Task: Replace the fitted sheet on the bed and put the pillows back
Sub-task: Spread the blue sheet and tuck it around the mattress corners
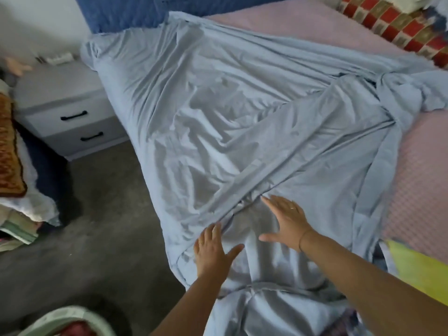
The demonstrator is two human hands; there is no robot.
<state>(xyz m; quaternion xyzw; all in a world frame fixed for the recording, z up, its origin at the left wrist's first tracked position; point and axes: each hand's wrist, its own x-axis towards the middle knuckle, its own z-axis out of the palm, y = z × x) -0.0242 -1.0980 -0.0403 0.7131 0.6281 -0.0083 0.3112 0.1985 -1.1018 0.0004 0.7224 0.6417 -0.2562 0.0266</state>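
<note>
The fingers [215, 230] of the left hand [212, 253] are straight and spread. They lie flat on the sheet [218, 112] at the near edge of the bed [424, 161] and grip nothing. The right hand [289, 224], just beside it, is also flat with fingers extended, beside a long fold.

The sheet is light blue and very wrinkled. It covers the left part of the bed, with one corner pulled over the far left corner, and it is bunched toward the right.

At the left is a pile of bedding [36, 204] with a brown patterned cushion [7, 146], perhaps a pillow. Next stands a grey nightstand [60, 93] with two drawers, on grey carpet [97, 226]. A blue headboard [126, 10] is behind. On the right the bed shows a pink surface, with a red checked blanket [400, 27] at the far corner.
</note>
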